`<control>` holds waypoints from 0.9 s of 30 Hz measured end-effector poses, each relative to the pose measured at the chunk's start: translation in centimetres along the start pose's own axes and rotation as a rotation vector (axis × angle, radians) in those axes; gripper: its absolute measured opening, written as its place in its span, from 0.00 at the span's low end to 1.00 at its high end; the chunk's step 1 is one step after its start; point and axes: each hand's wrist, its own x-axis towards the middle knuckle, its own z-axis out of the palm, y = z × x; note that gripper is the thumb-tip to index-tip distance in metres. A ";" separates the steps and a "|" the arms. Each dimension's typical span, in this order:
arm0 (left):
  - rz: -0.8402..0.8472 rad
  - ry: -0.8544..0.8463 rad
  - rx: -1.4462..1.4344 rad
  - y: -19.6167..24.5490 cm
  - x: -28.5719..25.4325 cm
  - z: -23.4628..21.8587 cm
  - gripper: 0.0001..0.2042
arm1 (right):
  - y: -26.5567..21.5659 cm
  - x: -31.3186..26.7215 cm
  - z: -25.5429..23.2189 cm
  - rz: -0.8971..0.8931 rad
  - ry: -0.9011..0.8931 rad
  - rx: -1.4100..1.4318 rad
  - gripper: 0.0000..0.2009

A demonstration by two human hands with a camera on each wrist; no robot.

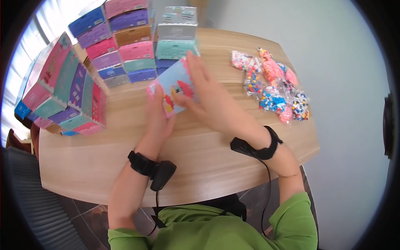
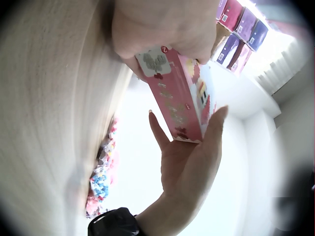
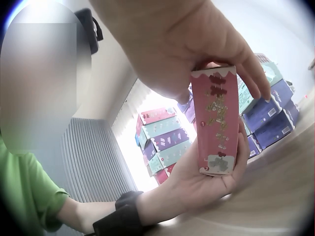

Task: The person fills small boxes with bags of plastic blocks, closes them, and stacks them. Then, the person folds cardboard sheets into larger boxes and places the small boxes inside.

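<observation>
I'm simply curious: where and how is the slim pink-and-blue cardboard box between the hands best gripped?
I'd grip the box around its lower end from below, thumb and fingers on opposite sides, as the left hand does: it looks slim enough to wrap, with flat sides.

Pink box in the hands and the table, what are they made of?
The pink box looks like smooth printed card, maybe slightly shiny: flat sides, crisp edges. The table seems smooth, pale wood, from its grain lines, but could be printed covering.
</observation>
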 end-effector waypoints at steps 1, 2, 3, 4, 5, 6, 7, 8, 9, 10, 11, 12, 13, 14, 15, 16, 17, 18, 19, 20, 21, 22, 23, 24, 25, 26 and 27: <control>0.030 -0.032 0.019 -0.1 0.0 -0.5 0.27 | -0.6 0.1 -0.9 0.055 -0.068 0.072 0.22; -0.011 -0.081 -0.011 0.0 -0.3 -0.2 0.27 | -0.5 0.9 -1.9 -0.013 -0.071 0.076 0.20; -0.050 -0.133 -0.040 -0.3 -0.5 0.5 0.27 | 0.1 2.2 -3.1 -0.082 -0.070 0.080 0.19; -0.092 -0.185 -0.068 -0.4 -0.7 1.0 0.28 | 0.8 3.4 -3.9 -0.150 -0.066 0.083 0.18; -0.119 -0.362 0.143 -0.3 -0.8 0.7 0.29 | 1.5 4.1 -4.4 0.005 -0.087 0.322 0.17; -0.151 -0.539 0.354 -0.2 -0.9 0.5 0.32 | 2.2 4.8 -4.9 0.162 -0.110 0.556 0.16; -0.332 -0.638 0.364 0.2 -1.2 0.9 0.32 | 2.4 5.3 -4.9 0.322 -0.138 0.784 0.15; -0.514 -0.737 0.367 0.7 -1.5 1.6 0.32 | 2.3 5.7 -4.6 0.407 -0.229 0.822 0.15; -0.697 -0.835 0.366 1.0 -1.8 2.1 0.32 | 2.1 5.9 -4.4 0.492 -0.319 0.855 0.14; -0.719 -0.890 0.366 1.2 -1.9 2.2 0.32 | 2.0 6.2 -4.1 0.579 -0.409 0.885 0.13; -0.744 -0.947 0.367 1.3 -2.0 2.3 0.32 | 2.7 6.5 -2.0 0.566 -0.520 0.892 0.12; -0.772 -1.004 0.369 1.4 -2.1 2.3 0.32 | 3.1 6.8 -0.4 0.528 -0.617 0.772 0.13; -0.775 -1.002 0.367 1.5 -2.2 2.3 0.33 | 2.5 7.1 1.0 0.489 -0.710 0.651 0.14; -0.781 -1.000 0.363 1.5 -2.2 2.3 0.34 | 0.8 7.8 1.4 0.524 -0.775 0.603 0.14; -0.787 -0.998 0.358 1.5 -2.2 2.3 0.35 | -1.0 8.5 1.8 0.559 -0.841 0.553 0.14; -0.799 -0.997 0.373 1.5 -2.2 2.3 0.34 | -1.1 9.0 3.6 0.528 -0.840 0.517 0.15; -0.808 -0.996 0.387 1.3 -2.1 2.2 0.33 | -1.0 9.4 5.7 0.496 -0.841 0.480 0.17; -0.817 -0.995 0.401 1.1 -2.0 2.1 0.33 | -1.3 9.2 7.9 0.420 -0.752 0.527 0.19; -0.795 -1.000 0.431 0.9 -1.9 2.0 0.30 | -1.7 9.1 9.7 0.343 -0.661 0.573 0.21; -0.776 -1.005 0.462 0.7 -1.8 1.8 0.28 | -2.5 9.0 10.7 0.255 -0.621 0.429 0.23; -0.758 -1.009 0.492 0.6 -1.8 1.6 0.25 | -3.2 8.5 11.5 0.168 -0.578 0.287 0.24; -0.727 -0.991 0.494 0.7 -1.9 1.5 0.23 | -4.0 7.8 12.0 0.084 -0.533 0.146 0.26; -0.693 -0.973 0.492 0.7 -2.1 1.6 0.21 | -5.4 7.2 10.2 -0.050 -0.562 0.008 0.29; -0.656 -0.955 0.489 0.9 -2.3 1.6 0.19 | -6.0 6.6 8.9 -0.089 -0.598 -0.032 0.29; -0.631 -0.919 0.559 1.2 -2.5 1.7 0.17 | -6.5 6.1 7.8 -0.130 -0.634 -0.074 0.28; -0.605 -0.882 0.630 1.6 -2.6 1.7 0.15 | -6.6 5.9 7.4 -0.171 -0.668 -0.118 0.28; -0.582 -0.848 0.700 1.9 -2.8 1.8 0.13 | -6.3 5.8 7.9 -0.212 -0.784 -0.070 0.27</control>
